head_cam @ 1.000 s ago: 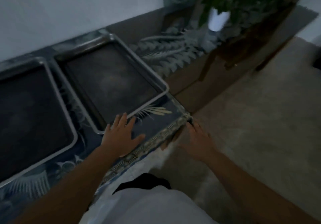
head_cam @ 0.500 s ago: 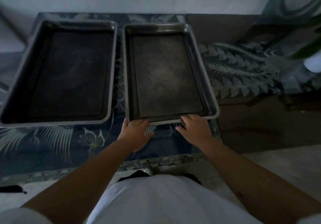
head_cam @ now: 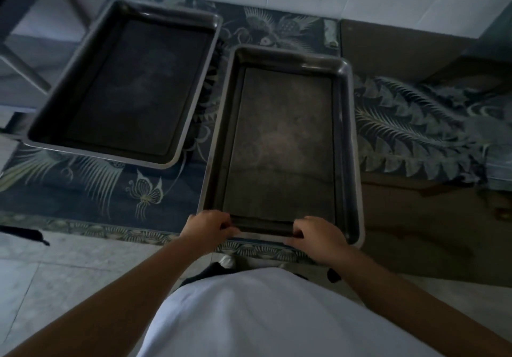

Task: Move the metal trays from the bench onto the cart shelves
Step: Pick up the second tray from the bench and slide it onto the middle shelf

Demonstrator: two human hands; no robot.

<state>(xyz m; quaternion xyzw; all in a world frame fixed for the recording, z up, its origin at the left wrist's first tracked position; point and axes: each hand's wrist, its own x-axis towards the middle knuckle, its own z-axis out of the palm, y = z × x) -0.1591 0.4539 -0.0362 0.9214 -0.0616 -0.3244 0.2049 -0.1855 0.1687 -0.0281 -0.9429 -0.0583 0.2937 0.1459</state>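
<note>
Two rectangular metal trays lie on a low bench (head_cam: 83,190) draped in a blue patterned cloth. The right tray (head_cam: 346,146) points away from me, its near short edge hanging past the bench's front edge. My left hand (head_cam: 206,229) and my right hand (head_cam: 315,236) both curl over that near rim, fingers inside the tray. The left tray (head_cam: 191,85) sits further back and to the left, at a slight angle, untouched. No cart shelf can be made out for certain.
A grey metal frame (head_cam: 25,65) stands at the far left by the white tiled wall. The cloth trails off to the right over a brown surface (head_cam: 415,218). Pale floor tiles (head_cam: 55,273) lie under me.
My hands went from resting at the right tray's near edge to gripping its rim. The tray has slid toward me, out of line with the left tray. My view has steadied over the bench.
</note>
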